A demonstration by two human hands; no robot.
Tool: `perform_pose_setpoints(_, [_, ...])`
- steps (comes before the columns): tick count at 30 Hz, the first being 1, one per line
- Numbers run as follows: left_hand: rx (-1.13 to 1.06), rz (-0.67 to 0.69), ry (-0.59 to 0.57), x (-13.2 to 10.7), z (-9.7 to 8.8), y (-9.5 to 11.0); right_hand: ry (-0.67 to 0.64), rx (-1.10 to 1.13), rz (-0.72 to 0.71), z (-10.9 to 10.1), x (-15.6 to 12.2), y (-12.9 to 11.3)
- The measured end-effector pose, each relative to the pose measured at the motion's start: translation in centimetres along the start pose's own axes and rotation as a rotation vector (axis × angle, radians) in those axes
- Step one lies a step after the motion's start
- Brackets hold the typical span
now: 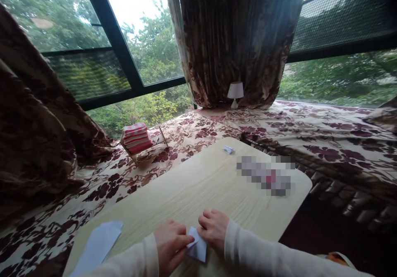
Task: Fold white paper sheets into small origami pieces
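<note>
A small folded piece of white paper (200, 250) lies on the light wooden table (167, 202) between my two hands. My left hand (172, 244) has its fingers curled, with the thumb and index finger on the paper's left edge. From the other side, my right hand (214, 230) is closed at the paper's upper right edge, its fingers bent inward. Folds and a raised flap show on the paper; the parts under my fingers are hidden. A stack of white paper sheets (98, 246) rests at the table's left, near my left forearm.
Farther back on the table are a small folded paper piece (228, 149) and a blurred-out object (263, 175). Beyond the edge, a small rack (161, 141) holding red-striped cloths (137, 138) and a white lamp (235, 94) stand on flowered fabric (198, 132).
</note>
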State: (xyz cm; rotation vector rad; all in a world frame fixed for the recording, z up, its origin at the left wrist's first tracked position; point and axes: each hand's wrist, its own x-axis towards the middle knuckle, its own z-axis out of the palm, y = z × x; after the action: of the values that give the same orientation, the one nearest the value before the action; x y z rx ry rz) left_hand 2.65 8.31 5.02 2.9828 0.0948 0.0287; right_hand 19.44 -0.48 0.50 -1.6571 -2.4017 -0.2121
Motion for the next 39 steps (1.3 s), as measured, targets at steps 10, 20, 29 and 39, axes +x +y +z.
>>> perform_pose_setpoints(10, [0.016, -0.421, 0.446, -1.4, 4.8, 3.4, -0.020, 0.053, -0.025, -0.1, -0.4, 0.3])
perform_pose_setpoints(20, [0.007, -0.527, 0.478, -1.3, 4.8, 4.0, 0.034, 0.112, -0.100, -0.4, -2.0, 0.1])
perform_pose_setpoints(29, [-0.052, -0.654, 0.503, -1.5, 4.6, 5.2, -0.204, 0.313, 0.164, -3.0, -0.4, 0.4])
perform_pose_setpoints(39, [-0.024, -0.735, 0.612, -2.1, 5.4, 6.7, -0.274, 0.272, 0.372, -3.4, 1.1, -2.2])
